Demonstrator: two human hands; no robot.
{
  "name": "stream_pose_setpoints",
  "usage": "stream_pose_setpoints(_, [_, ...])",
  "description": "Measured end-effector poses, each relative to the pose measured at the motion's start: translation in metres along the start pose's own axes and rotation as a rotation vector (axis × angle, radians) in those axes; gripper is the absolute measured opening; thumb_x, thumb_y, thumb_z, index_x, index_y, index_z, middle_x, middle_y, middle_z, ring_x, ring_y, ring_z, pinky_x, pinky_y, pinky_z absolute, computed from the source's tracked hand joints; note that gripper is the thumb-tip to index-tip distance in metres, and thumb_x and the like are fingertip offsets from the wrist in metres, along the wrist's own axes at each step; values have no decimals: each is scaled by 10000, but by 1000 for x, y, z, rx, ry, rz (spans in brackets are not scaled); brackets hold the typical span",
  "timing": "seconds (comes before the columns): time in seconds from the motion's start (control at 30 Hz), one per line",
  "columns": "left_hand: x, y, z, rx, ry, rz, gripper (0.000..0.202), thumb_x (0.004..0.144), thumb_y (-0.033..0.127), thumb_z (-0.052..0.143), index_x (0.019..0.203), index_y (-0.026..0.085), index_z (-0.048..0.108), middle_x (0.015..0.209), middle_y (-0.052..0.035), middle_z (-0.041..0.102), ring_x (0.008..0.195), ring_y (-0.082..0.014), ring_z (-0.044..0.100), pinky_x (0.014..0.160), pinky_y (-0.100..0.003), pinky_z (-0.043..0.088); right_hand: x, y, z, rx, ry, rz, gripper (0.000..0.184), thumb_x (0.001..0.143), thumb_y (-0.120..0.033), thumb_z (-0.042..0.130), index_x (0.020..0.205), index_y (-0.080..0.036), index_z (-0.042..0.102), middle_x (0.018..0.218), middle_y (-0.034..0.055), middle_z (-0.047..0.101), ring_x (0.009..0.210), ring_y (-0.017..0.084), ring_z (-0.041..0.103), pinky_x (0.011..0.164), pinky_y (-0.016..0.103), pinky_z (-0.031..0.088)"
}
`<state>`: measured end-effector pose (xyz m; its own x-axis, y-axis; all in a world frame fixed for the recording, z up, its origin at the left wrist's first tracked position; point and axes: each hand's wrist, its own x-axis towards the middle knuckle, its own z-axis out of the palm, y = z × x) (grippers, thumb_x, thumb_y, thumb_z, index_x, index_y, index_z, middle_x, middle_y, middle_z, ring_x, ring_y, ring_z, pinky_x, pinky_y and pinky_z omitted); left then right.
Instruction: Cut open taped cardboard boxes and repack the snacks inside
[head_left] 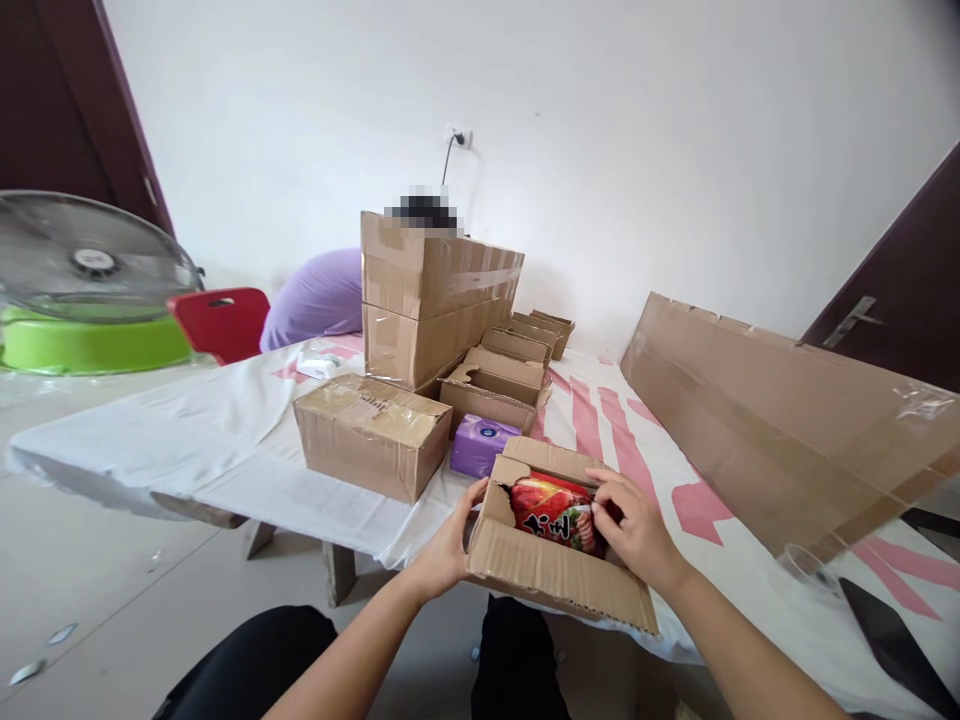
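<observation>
An open cardboard box [517,565] sits at the near edge of the table, its flaps folded outward. Inside it lies a shiny red food packet [551,510] with black lettering and pictures of food. My left hand [444,545] grips the box's left wall, the thumb up near the rim. At the packet's right edge, my right hand [634,525] has its thumb and forefinger pinched together. The lower fingers of that hand are partly hidden by the box. A purple tissue pack [481,445] stands just behind the box.
A taped carton [375,435] lies left of the tissue pack. Behind stand stacked long cartons [442,300] and a row of open boxes [499,385]. A large cardboard panel [780,430], a clear cup [808,570] and a dark flat object [896,640] are at right. Someone in purple [319,300] leans behind the cartons.
</observation>
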<state>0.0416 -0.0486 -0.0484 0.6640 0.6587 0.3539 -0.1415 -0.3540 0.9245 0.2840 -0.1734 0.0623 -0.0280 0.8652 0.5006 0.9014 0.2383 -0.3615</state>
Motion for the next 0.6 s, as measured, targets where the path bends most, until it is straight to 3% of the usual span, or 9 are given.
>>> stream_pose_setpoints(0.2, [5, 1, -2, 53, -15, -7, 1109, 625, 577, 760, 1489, 238, 152, 1511, -143, 340, 1394, -373, 303, 1149, -524, 250, 9, 6, -19, -13, 273, -129, 81, 907, -236, 461, 857, -251, 524, 1111, 84, 655, 1060, 219, 606, 911, 396, 480])
stream_pose_setpoints(0.37, [7, 13, -25, 257, -90, -85, 997, 655, 369, 751, 1491, 280, 215, 1540, -91, 331, 1396, -355, 321, 1149, -509, 258, 45, 26, -53, -69, 575, -157, 64, 903, -250, 468, 849, -244, 501, 1048, 82, 628, 1011, 217, 601, 894, 398, 480])
stream_pose_setpoints(0.43, [16, 30, -42, 341, -118, -84, 902, 633, 273, 726, 1447, 256, 338, 1493, -91, 414, 1356, -343, 395, 1132, -488, 304, 61, 36, -67, -116, 648, -160, 76, 900, -254, 464, 833, -243, 498, 1004, 78, 612, 999, 218, 589, 891, 400, 478])
stream_pose_setpoints(0.53, [48, 71, -65, 420, 74, -70, 574, 690, 231, 584, 1262, 203, 548, 1253, -97, 627, 1183, -296, 576, 1046, -456, 426, 83, 49, -82, -160, 717, -161, 83, 888, -262, 460, 812, -245, 489, 962, 74, 583, 989, 226, 568, 885, 409, 475])
stream_pose_setpoints(0.6, [76, 102, -69, 444, 166, 0, 456, 727, 266, 561, 1174, 185, 588, 1164, -87, 662, 1104, -272, 617, 1033, -468, 437, 96, 54, -87, -163, 746, -156, 78, 875, -267, 454, 803, -248, 476, 938, 72, 573, 961, 230, 557, 872, 415, 476])
